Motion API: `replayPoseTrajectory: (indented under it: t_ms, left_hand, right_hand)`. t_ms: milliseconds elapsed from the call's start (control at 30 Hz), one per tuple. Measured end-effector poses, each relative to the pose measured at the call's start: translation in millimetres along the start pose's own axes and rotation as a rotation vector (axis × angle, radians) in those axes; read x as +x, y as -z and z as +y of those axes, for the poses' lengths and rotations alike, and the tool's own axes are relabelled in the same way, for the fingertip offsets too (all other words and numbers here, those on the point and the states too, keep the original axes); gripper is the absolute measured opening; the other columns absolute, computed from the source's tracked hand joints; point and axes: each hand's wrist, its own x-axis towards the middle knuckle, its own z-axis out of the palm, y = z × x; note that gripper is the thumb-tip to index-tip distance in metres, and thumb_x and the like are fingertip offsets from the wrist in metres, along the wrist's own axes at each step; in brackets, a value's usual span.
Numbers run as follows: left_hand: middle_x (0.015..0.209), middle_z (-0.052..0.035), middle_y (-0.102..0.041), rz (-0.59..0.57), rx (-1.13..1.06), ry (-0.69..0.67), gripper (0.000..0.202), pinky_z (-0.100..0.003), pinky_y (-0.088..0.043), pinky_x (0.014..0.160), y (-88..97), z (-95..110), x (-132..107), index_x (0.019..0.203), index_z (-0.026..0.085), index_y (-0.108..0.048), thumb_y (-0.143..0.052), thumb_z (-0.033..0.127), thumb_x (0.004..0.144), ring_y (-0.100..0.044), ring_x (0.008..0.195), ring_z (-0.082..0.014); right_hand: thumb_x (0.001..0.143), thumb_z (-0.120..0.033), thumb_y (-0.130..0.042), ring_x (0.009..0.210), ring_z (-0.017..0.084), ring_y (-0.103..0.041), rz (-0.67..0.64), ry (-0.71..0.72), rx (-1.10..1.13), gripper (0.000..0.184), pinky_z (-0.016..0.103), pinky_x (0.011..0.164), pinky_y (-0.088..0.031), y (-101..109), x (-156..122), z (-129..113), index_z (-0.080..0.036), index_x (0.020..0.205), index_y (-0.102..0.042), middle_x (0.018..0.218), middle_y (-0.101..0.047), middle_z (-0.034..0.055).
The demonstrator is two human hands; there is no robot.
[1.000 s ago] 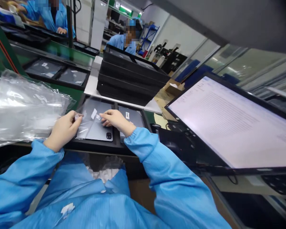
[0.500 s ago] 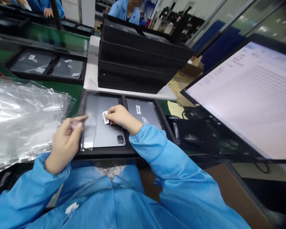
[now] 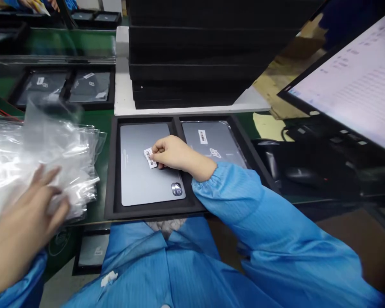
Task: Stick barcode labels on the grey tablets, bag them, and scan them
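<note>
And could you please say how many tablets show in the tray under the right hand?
2: the left tablet, partly under the right hand, and the right tablet, partly behind the right sleeve. Any beneath would be hidden.

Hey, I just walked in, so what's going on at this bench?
A person in blue sleeves is working over a black tray. Their right hand pinches a white barcode label over the gray tablet in the tray's left compartment. Their left hand, blurred, is at a heap of clear plastic; whether it grips any is unclear. A second tablet lies in the right compartment, with a stack of black trays behind.
</note>
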Motion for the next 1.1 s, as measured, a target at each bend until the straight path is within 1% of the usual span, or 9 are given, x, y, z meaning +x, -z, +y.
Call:
replayPoseTrajectory:
  t_ms: [167, 333, 467, 533, 600, 700, 833, 1000, 1100]
  left_hand:
    - [0.157, -0.0247, -0.048, -0.111, 0.434, -0.128, 0.066, -0.08, -0.04, 0.107, -6.6, 11, 5, 0.148, 0.01, -0.052, -0.045, 0.056, 0.1, -0.042, 0.146, -0.0534]
    - [0.125, -0.0117, -0.074, -0.065, 0.264, -0.525, 0.029, -0.055, -0.049, 0.11, -4.8, 97, 25, 0.123, 0.02, -0.063, -0.045, 0.036, 0.107, -0.067, 0.125, -0.0327]
    - [0.133, -0.0159, -0.069, -0.446, 0.206, -0.702, 0.031, -0.052, -0.047, 0.111, -47.7, 159, 82, 0.122, 0.014, -0.066, -0.055, 0.037, 0.104, -0.063, 0.128, -0.0324]
    - [0.146, -0.0179, -0.06, -0.597, 0.197, -0.729, 0.043, -0.052, -0.044, 0.113, -72.8, 170, 116, 0.132, 0.013, -0.063, -0.06, 0.044, 0.102, -0.055, 0.138, -0.0342]
    - [0.142, -0.0164, -0.063, -0.64, 0.18, -0.756, 0.04, -0.05, -0.043, 0.112, -89.6, 172, 141, 0.128, 0.015, -0.065, -0.056, 0.045, 0.104, -0.057, 0.133, -0.0318]
    - [0.114, -0.0133, -0.071, -0.552, 0.138, -0.833, 0.037, -0.047, -0.04, 0.11, -95.4, 170, 157, 0.109, 0.017, -0.071, -0.045, 0.043, 0.107, -0.064, 0.112, -0.0264]
    - [0.095, -0.0114, -0.07, -0.293, 0.027, -0.957, 0.042, -0.044, -0.044, 0.102, -76.4, 164, 160, 0.089, 0.018, -0.068, -0.042, 0.047, 0.106, -0.063, 0.098, -0.0244]
    - [0.085, -0.0056, -0.067, 0.308, -0.329, -0.969, 0.034, -0.043, -0.048, 0.092, -43.3, 135, 159, 0.083, 0.018, -0.059, -0.041, 0.034, 0.107, -0.061, 0.085, -0.0193]
    - [0.089, -0.0052, -0.066, 0.34, -0.314, -0.979, 0.029, -0.042, -0.049, 0.088, -35.2, 125, 157, 0.086, 0.018, -0.06, -0.044, 0.032, 0.106, -0.061, 0.089, -0.0191]
  right_hand:
    - [0.077, -0.003, -0.07, 0.05, 0.014, -0.063, 0.011, 0.072, -0.025, 0.022, 0.023, 0.051, -0.045, -3, 2, 4, -0.019, 0.063, -0.066, 0.05, -0.062, -0.0028]
    - [0.078, -0.01, -0.077, 0.055, 0.015, -0.065, 0.12, 0.131, -0.017, 0.016, 0.026, 0.059, -0.051, 8, 9, 14, -0.018, 0.067, -0.07, 0.057, -0.066, -0.0004]
    - [0.082, -0.024, -0.081, 0.053, 0.015, -0.064, 0.277, 0.159, 0.047, 0.017, 0.027, 0.057, -0.052, 27, 18, 30, -0.017, 0.072, -0.07, 0.06, -0.066, 0.0014]
    - [0.084, -0.028, -0.08, 0.054, 0.015, -0.064, 0.327, 0.164, 0.068, 0.018, 0.027, 0.056, -0.052, 37, 22, 38, -0.016, 0.074, -0.07, 0.063, -0.067, 0.0025]
    - [0.085, -0.03, -0.079, 0.056, 0.016, -0.066, 0.371, 0.163, 0.063, 0.019, 0.028, 0.057, -0.053, 46, 25, 46, -0.016, 0.076, -0.07, 0.067, -0.069, 0.0041]
    - [0.086, -0.03, -0.078, 0.064, 0.019, -0.07, 0.459, 0.197, 0.026, 0.019, 0.031, 0.062, -0.056, 58, 31, 54, -0.015, 0.077, -0.07, 0.072, -0.071, 0.0066]
    - [0.086, -0.022, -0.076, 0.072, 0.02, -0.072, 0.613, 0.187, -0.019, 0.013, 0.033, 0.071, -0.058, 64, 33, 48, -0.015, 0.078, -0.069, 0.075, -0.072, 0.0074]
    - [0.078, -0.01, -0.08, 0.068, 0.02, -0.072, 0.277, 0.127, 0.006, 0.013, 0.029, 0.067, -0.056, 30, 22, 17, -0.016, 0.081, -0.069, 0.069, -0.07, 0.0028]
    - [0.064, -0.004, -0.088, 0.085, 0.025, -0.074, 0.204, 0.18, -0.193, 0.035, 0.03, 0.077, -0.057, 9, 17, 7, -0.018, 0.09, -0.069, 0.085, -0.075, 0.0055]
